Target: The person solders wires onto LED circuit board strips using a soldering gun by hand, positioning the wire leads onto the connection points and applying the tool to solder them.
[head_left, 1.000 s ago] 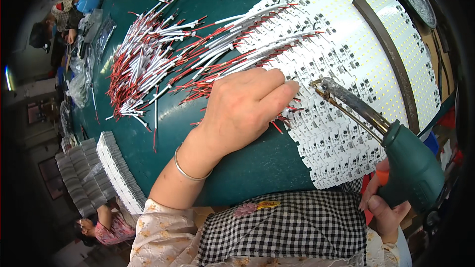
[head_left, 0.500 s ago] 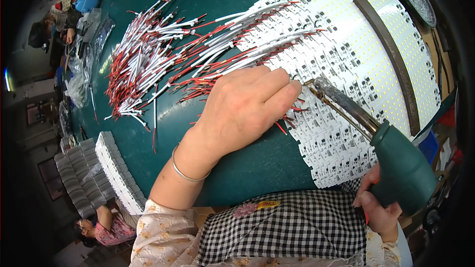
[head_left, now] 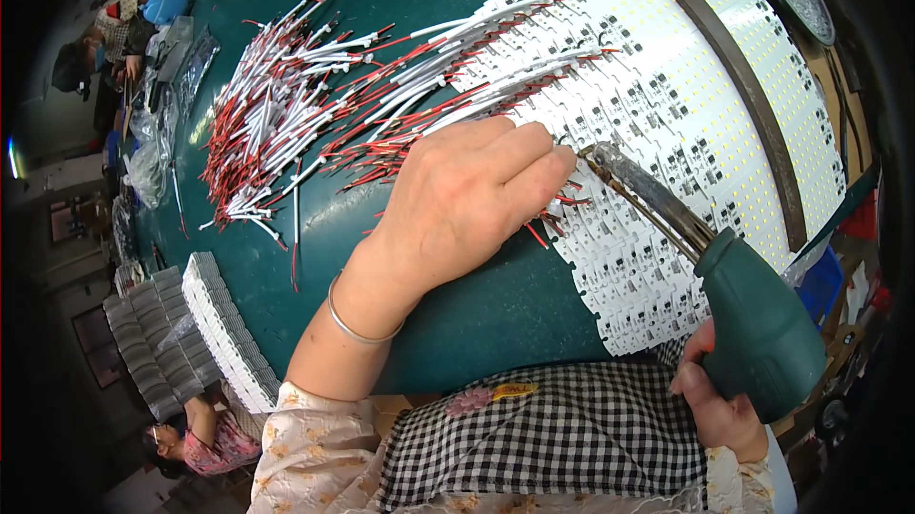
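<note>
Left hand [head_left: 477, 200], one: fingers curled, tips mostly hidden; I cannot tell what they pinch. Right hand [head_left: 720, 409], one: wrapped around the grip of one green soldering gun [head_left: 762, 323], its tip over the boards, just beside the left fingers. White circuit boards [head_left: 639, 271]: overlapping, beyond my count. Red-and-white wires [head_left: 272, 123]: one heap, uncountable. Dark bar [head_left: 748, 100]: one, across the boards.

Bright tabletop [head_left: 477, 328] (faint glare leftward), edges dark, bent.
</note>
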The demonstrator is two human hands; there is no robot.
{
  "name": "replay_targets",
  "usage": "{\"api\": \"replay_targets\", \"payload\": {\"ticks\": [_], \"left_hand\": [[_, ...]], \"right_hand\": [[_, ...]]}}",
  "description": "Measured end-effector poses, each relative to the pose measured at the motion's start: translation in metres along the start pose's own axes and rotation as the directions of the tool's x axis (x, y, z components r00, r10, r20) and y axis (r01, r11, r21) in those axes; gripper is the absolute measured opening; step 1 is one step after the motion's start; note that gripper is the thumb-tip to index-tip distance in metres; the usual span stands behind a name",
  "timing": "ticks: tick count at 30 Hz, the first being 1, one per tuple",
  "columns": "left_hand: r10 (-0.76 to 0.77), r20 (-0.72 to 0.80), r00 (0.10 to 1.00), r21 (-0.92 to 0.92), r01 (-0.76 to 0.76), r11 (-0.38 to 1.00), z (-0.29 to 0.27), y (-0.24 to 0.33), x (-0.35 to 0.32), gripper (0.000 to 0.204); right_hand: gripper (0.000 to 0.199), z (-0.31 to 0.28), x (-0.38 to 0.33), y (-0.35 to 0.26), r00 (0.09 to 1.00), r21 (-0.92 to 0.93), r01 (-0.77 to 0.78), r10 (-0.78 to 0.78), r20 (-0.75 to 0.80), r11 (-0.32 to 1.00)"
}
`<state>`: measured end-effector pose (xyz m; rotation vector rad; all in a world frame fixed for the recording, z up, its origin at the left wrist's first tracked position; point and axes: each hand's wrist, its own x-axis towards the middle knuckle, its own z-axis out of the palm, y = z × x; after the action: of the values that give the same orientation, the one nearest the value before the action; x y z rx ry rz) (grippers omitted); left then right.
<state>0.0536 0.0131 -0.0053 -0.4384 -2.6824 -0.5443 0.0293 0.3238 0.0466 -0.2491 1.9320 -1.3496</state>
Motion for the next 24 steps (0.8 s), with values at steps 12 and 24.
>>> {"api": "replay_targets", "payload": {"ticks": [12,24], "left_hand": [[0.016,0.010,1.000,0.006,-0.016,1.000,-0.003,0.002,0.001,0.022],[-0.015,-0.001,1.000,0.040,0.015,0.999,-0.015,0.005,0.008,0.032]], "right_hand": [[0.062,0.004,0.018,-0.022,0.964,0.244,0.204,-0.151,-0.219,0.948],[0.065,-0.007,0.027,-0.033,0.969,0.291,0.230,-0.190,-0.159,0.929]]}}
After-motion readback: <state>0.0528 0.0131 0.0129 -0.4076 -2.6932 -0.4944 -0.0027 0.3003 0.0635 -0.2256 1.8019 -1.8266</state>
